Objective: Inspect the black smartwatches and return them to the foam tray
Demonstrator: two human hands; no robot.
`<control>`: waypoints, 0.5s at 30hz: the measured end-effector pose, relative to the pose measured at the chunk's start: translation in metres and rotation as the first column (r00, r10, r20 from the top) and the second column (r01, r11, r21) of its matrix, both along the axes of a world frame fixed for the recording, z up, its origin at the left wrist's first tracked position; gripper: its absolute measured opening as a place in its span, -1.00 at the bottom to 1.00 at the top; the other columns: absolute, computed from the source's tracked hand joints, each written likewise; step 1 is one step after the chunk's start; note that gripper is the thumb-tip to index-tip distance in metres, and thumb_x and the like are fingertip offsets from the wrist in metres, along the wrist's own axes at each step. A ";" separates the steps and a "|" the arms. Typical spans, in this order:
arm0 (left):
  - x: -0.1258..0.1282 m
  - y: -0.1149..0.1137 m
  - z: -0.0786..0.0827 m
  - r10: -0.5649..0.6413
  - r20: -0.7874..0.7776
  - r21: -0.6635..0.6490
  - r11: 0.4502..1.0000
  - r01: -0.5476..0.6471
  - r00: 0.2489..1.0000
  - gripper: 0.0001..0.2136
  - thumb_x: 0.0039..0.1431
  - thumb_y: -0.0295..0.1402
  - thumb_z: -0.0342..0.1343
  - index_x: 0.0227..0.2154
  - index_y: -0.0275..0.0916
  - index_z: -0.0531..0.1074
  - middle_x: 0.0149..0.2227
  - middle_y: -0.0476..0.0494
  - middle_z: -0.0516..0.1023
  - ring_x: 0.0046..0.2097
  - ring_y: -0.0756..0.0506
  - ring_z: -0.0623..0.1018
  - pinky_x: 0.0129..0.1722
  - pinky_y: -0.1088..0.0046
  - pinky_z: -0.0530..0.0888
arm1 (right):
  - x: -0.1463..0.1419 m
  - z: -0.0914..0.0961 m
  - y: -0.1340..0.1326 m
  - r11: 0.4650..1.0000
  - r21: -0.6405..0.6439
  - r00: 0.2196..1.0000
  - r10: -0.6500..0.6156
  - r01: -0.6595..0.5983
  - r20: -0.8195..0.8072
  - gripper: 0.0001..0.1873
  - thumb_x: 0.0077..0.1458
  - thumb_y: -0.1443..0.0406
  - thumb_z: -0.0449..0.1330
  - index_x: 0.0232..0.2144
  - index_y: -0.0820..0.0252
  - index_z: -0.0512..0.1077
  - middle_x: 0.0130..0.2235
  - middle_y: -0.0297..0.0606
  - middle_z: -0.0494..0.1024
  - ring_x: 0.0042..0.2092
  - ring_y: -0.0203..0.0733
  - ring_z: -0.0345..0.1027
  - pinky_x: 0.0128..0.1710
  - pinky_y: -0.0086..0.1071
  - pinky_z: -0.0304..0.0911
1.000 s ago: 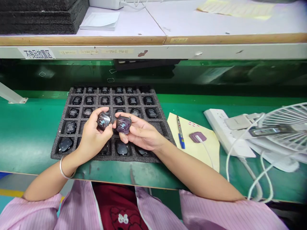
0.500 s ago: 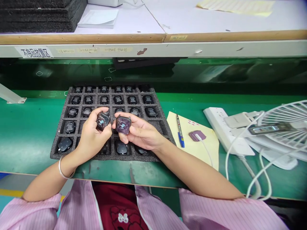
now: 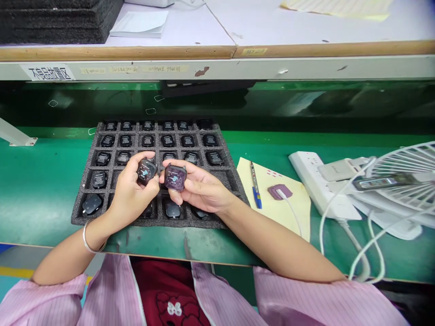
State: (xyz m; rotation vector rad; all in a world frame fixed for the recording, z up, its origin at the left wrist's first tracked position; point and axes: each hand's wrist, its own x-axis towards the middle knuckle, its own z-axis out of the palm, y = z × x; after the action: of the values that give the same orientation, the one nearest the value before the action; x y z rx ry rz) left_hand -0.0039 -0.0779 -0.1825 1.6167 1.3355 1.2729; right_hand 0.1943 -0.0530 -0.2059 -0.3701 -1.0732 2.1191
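Note:
My left hand [image 3: 133, 190] grips a black smartwatch body [image 3: 147, 171] by its edges, with a blue and white pattern lit on its screen. Beside it, my right hand [image 3: 200, 186] holds a second smartwatch body [image 3: 175, 177], purplish-looking, its screen lit in a similar way. The two watches face up, close together but apart. Under both hands lies a dark grey foam tray [image 3: 79, 216] with many square pockets. Most visible pockets hold black watch bodies, such as one watch body [image 3: 92, 204] at the front left. My hands hide some of the middle pockets.
Right of the tray, a yellow sheet [image 3: 244, 174] bears a pen [image 3: 256, 185] and a purple square piece [image 3: 280, 192] with a white cable. Further right are a white power strip [image 3: 319, 190] and a white fan [image 3: 408, 167]. A shelf edge [image 3: 217, 70] runs across behind.
Both hands stay in nearly the same place, still holding the two watches. The watch in my left hand is turned very slightly, and the view has shifted a little.

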 end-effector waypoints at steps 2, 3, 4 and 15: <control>0.000 -0.001 0.000 -0.006 0.017 0.003 1.000 0.006 1.000 -0.58 0.06 -0.41 0.16 0.04 -0.23 0.43 -0.33 0.02 0.48 -0.45 0.04 0.43 -0.47 0.53 0.41 | 0.000 0.000 0.000 1.000 -0.001 1.000 0.003 -0.003 -0.025 -0.39 0.17 0.13 0.52 0.16 0.06 0.40 -0.07 -0.25 0.62 -0.37 -0.29 0.44 -0.27 -0.34 0.38; 0.000 -0.001 0.000 -0.009 0.024 0.003 1.000 0.009 1.000 -0.57 0.06 -0.41 0.16 0.04 -0.23 0.43 -0.34 0.02 0.48 -0.46 0.04 0.41 -0.48 0.54 0.40 | 0.000 0.000 0.000 1.000 -0.003 1.000 0.001 -0.001 -0.029 -0.41 0.17 0.13 0.52 0.15 0.05 0.41 -0.08 -0.26 0.63 -0.37 -0.29 0.44 -0.28 -0.35 0.38; 0.000 -0.002 0.001 -0.013 0.026 0.000 1.000 0.013 1.000 -0.57 0.06 -0.41 0.16 0.05 -0.23 0.43 -0.35 0.03 0.48 -0.47 0.05 0.40 -0.49 0.54 0.39 | 0.000 0.000 0.000 1.000 -0.005 1.000 -0.003 0.002 -0.028 -0.41 0.17 0.14 0.53 0.15 0.05 0.41 -0.08 -0.27 0.63 -0.37 -0.29 0.44 -0.29 -0.36 0.38; -0.002 0.011 -0.002 0.006 0.275 -0.195 0.980 0.049 0.961 -0.47 0.03 -0.32 0.35 0.09 -0.23 0.40 -0.18 -0.08 0.55 -0.26 -0.03 0.56 -0.33 0.51 0.50 | -0.004 -0.002 0.008 0.986 -0.131 0.995 -0.095 0.098 0.032 -0.41 0.15 0.11 0.49 0.15 0.06 0.43 -0.14 -0.27 0.70 -0.33 -0.20 0.55 -0.26 -0.34 0.40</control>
State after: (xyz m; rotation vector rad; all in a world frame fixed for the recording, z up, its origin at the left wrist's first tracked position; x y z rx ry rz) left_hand -0.0062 -0.0667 -0.1847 1.2625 1.2257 1.2541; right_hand 0.1903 -0.0451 -0.2076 -0.5041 -0.9124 2.1095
